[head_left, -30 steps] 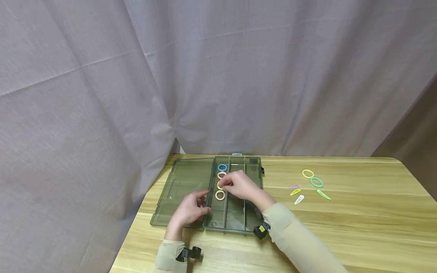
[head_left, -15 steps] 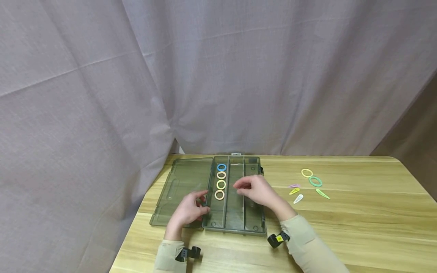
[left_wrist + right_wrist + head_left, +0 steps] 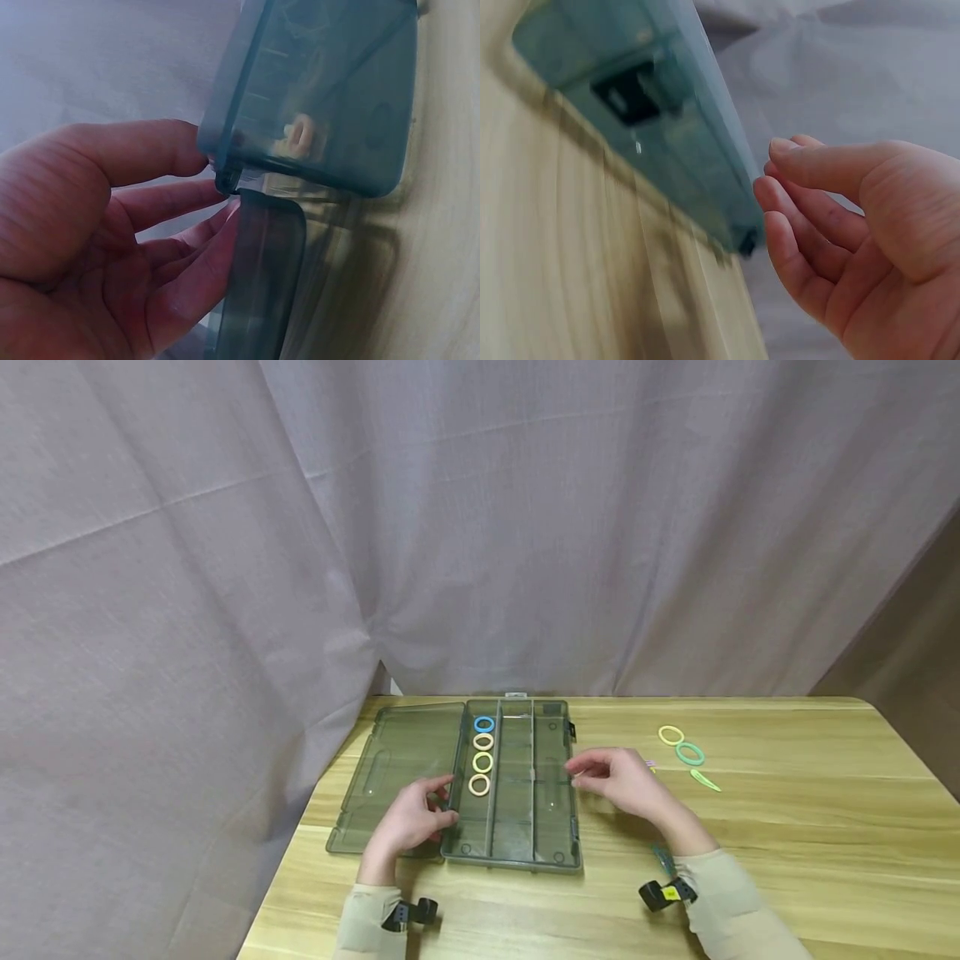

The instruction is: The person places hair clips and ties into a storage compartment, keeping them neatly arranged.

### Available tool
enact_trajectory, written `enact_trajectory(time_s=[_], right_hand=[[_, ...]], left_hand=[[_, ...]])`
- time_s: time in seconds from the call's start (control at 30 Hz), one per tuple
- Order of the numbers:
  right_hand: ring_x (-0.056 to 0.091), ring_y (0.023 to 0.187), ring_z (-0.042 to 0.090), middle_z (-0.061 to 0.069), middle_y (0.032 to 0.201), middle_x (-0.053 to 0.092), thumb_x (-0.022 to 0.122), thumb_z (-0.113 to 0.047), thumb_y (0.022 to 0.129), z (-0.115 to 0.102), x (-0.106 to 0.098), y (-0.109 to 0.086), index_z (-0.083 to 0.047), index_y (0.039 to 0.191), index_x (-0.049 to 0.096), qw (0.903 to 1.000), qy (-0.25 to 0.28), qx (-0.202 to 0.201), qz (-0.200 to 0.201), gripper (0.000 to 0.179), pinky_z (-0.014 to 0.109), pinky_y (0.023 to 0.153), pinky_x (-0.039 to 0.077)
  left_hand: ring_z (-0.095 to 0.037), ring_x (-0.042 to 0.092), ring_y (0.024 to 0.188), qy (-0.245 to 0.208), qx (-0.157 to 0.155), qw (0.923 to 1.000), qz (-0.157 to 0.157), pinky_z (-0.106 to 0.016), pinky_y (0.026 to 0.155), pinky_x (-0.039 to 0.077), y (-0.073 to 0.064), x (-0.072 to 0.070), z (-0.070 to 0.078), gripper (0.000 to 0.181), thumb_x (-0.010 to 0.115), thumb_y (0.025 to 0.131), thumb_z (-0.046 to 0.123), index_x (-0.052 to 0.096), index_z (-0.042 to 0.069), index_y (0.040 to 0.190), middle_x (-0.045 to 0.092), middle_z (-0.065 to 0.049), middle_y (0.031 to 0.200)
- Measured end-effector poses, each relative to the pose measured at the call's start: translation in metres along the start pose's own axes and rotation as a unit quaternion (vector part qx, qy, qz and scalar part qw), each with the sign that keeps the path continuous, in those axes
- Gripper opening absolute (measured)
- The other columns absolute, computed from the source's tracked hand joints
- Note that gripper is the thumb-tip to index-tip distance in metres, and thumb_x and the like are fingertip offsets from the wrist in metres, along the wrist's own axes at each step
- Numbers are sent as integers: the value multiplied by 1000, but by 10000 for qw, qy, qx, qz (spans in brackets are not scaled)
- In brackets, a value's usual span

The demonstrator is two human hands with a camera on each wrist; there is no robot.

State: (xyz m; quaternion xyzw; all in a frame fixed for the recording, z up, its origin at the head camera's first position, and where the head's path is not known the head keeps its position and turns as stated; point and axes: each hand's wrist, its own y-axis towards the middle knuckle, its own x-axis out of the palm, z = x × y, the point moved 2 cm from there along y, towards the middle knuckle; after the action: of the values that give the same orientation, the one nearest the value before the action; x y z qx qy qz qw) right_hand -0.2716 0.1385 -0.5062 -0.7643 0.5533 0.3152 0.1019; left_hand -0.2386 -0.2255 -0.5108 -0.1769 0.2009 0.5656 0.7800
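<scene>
A translucent dark-green compartment box (image 3: 513, 865) lies with its lid (image 3: 416, 743) folded out to the left. Its left compartment holds a column of hair ties: a blue one (image 3: 483, 724), a peach one (image 3: 483, 742), a yellow-green one (image 3: 482, 762) and another peach one (image 3: 479, 785). My left hand (image 3: 411, 817) touches the hinge side, thumb and fingers fairly straight against the rim and lid edge. Just right of the box, my right hand (image 3: 622, 781) hovers with loosely bent fingers and nothing between them. It hides some hair clips; bits of a purple clip (image 3: 650, 763) peek out.
On the table's right lie a yellow hair tie (image 3: 671, 736), a green hair tie (image 3: 690, 754) and a green snap clip (image 3: 705, 780). A dark teal item (image 3: 663, 860) sits beside the right wrist. A grey curtain (image 3: 525, 527) hangs behind the table.
My right hand has let go of the yellow-green hair tie in the left compartment and moved right, across the box and past its right wall. The left hand stays at the hinge.
</scene>
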Motion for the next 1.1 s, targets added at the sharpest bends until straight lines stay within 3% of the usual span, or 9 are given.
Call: enact_trajectory(time_s=[0.4,0.6,0.83,1.1], right_hand=[[75,97,18,14,115,78,80,-9,96,36,-51,-21,3,123,75,9987,234,377,249,30,22,77,61],[72,97,7,18,118,77,80,-10,97,57,-74,-34,5,126,74,9974,207,543,427,34,15,81,56],[65,97,-8,18,119,77,80,-14,97,83,-96,-48,2,125,76,9932,-265,733,862,32,7,81,49],[61,93,-10,24,121,74,78,-20,100,102,-112,-59,4,127,74,9851,-389,1164,1208,37,8,77,48]], left_hand=[[-17,63,73,-60,-33,10000,37,-37,55,65,4,-2,-2,69,80,88,0,54,-6,152,64,-18,114],[-17,63,75,-25,-26,10000,44,-37,55,65,4,-2,-4,69,80,88,0,54,-6,152,64,-17,114],[-17,64,74,-2,-85,10000,52,-36,55,65,3,-2,-5,69,80,88,0,54,-6,152,64,-17,115],[-17,64,73,-52,-71,10000,32,-37,55,65,2,0,-5,70,81,87,0,54,-6,152,64,-18,116]])
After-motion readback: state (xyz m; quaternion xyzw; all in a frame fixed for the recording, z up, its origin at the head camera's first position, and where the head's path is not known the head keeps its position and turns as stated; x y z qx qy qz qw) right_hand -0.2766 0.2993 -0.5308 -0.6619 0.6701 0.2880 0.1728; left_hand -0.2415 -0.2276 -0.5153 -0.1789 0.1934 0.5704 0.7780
